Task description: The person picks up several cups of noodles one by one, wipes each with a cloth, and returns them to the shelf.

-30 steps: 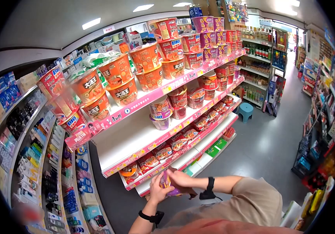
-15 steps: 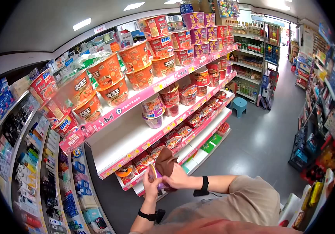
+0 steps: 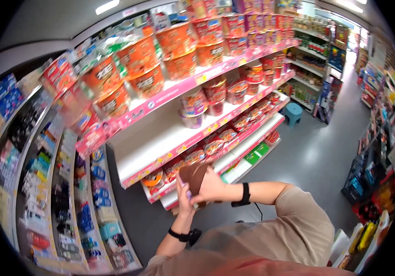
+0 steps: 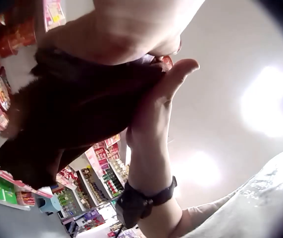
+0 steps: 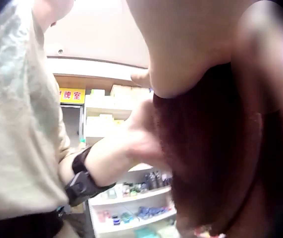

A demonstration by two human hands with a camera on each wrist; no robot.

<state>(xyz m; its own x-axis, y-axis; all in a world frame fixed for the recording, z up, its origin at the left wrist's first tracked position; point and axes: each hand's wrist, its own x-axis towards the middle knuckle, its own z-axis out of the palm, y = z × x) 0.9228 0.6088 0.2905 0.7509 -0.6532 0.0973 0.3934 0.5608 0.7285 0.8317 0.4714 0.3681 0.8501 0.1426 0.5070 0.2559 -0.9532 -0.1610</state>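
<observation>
A brown cloth (image 3: 193, 177) is bunched between the two hands, low in the middle of the head view. My right hand (image 3: 212, 186) grips the cloth from the right, against a small purple item (image 3: 188, 195). Around that item from the left curls my left hand (image 3: 184, 198). Dark cloth (image 4: 77, 109) hangs below the near hand in the left wrist view, with the right hand (image 4: 154, 106) beside it, thumb extended. The right wrist view shows the cloth (image 5: 205, 148) close up, hiding most of the item.
Ahead stands a shelf unit with stacked noodle tubs (image 3: 177, 41), a bare white shelf (image 3: 151, 138) and packs lower down. Toiletry shelves (image 3: 36, 184) line the left. A blue stool (image 3: 293, 113) stands on the grey floor (image 3: 294, 161), with more goods along the right.
The brown cloth has come up from below the hands and now covers more of the purple item. Both hands stay together, slightly higher, while the view has shifted.
</observation>
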